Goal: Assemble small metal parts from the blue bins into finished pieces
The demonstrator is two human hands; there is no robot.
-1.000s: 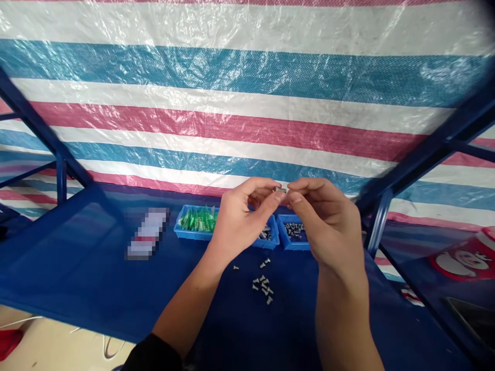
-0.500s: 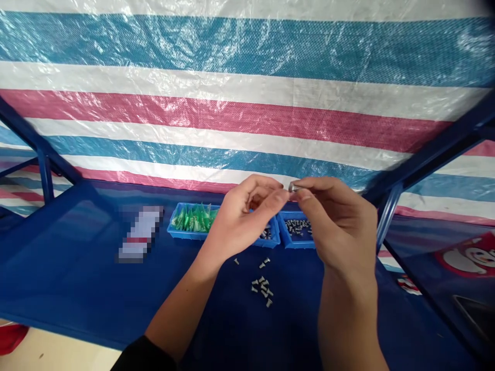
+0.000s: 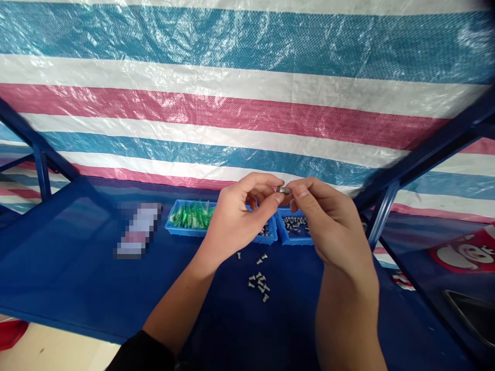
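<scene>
Closing in since half a second ago, my left hand (image 3: 235, 221) meets my right hand (image 3: 328, 226), and both pinch the small metal piece (image 3: 283, 190) at their fingertips, lifted clear of the surface. It may be a nut or sleeve; I can't tell. Such a light pinch could let it slip down among the loose screws (image 3: 260, 281) under my wrists. Past my knuckles, blue trays (image 3: 185, 232) sit on the blue tabletop (image 3: 77, 268); a striped tarp (image 3: 247, 103) hangs behind.
</scene>
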